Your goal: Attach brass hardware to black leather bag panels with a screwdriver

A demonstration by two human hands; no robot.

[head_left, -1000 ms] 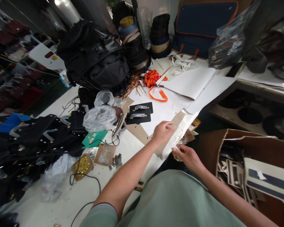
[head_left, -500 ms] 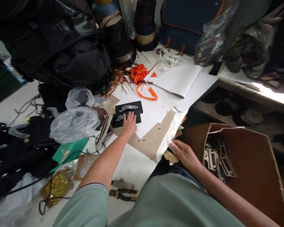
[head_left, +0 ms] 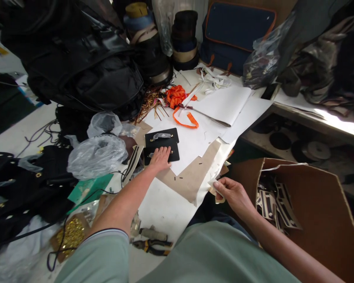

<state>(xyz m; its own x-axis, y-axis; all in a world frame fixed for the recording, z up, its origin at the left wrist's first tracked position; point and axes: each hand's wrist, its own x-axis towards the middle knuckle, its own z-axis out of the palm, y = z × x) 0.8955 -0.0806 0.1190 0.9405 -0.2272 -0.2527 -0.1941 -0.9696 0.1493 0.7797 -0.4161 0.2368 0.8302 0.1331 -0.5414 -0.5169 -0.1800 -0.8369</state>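
My left hand (head_left: 159,158) lies flat, fingers spread, on the nearer of two black rectangular pieces (head_left: 173,156) with gold studs; the second black piece (head_left: 162,136) with a plastic-wrapped handle lies just beyond it. Both rest on white paper (head_left: 194,141) over a brown paper pattern (head_left: 191,177). My right hand (head_left: 231,193) is off the table's edge, pinching a small pale scrap (head_left: 214,184) with a tan bit below it.
A black backpack (head_left: 85,67), tape rolls (head_left: 184,39), orange ribbon (head_left: 177,98), a clear plastic bag (head_left: 97,155), green card (head_left: 88,188), gold studs in a tray (head_left: 69,234) and pliers (head_left: 153,240) crowd the table. A cardboard box (head_left: 301,196) of striped pieces stands at right.
My left hand left the pale sheet at the table edge and reached forward onto the black piece. My right hand stays by the edge with a scrap. The view shifted down.
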